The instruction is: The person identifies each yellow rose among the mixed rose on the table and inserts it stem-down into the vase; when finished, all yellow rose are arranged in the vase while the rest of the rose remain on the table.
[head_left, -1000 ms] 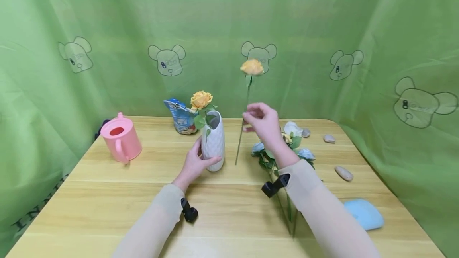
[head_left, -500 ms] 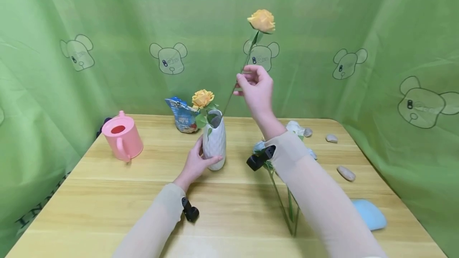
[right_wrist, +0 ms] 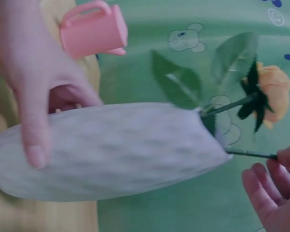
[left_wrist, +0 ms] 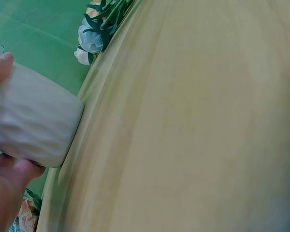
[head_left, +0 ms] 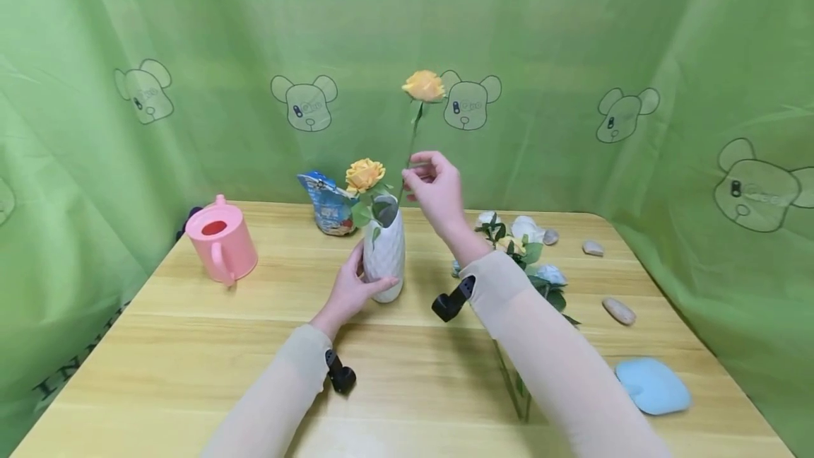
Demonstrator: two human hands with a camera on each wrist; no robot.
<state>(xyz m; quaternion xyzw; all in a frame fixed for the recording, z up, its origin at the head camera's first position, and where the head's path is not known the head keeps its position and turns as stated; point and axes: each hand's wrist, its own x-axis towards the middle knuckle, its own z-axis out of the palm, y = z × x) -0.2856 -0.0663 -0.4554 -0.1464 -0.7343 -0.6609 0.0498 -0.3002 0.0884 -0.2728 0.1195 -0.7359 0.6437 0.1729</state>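
My left hand (head_left: pixel 352 287) grips the lower part of a white textured vase (head_left: pixel 385 260), which stands upright on the table. One yellow rose (head_left: pixel 365 175) with green leaves leans out of the vase's mouth to the left. Above the rim, my right hand (head_left: pixel 435 186) pinches the stem of a second yellow rose (head_left: pixel 424 86), held nearly upright. In the right wrist view that rose's stem (right_wrist: pixel 251 153) runs from the fingertips into the vase mouth; its lower end is hidden inside. The left wrist view shows thumb and fingers on both sides of the vase (left_wrist: pixel 34 116).
A pink watering can (head_left: pixel 222 246) stands at the left, and a blue printed pouch (head_left: pixel 329 207) behind the vase. Several white, blue and yellow flowers (head_left: pixel 525 228) lie right, partly under the right arm. Grey stones (head_left: pixel 619 311) and a light-blue curved object (head_left: pixel 653 386) lie farther right.
My right hand rose with the second rose, moved left over the vase, then came down, bringing the stem into the mouth. My left hand keeps its grip on the vase.
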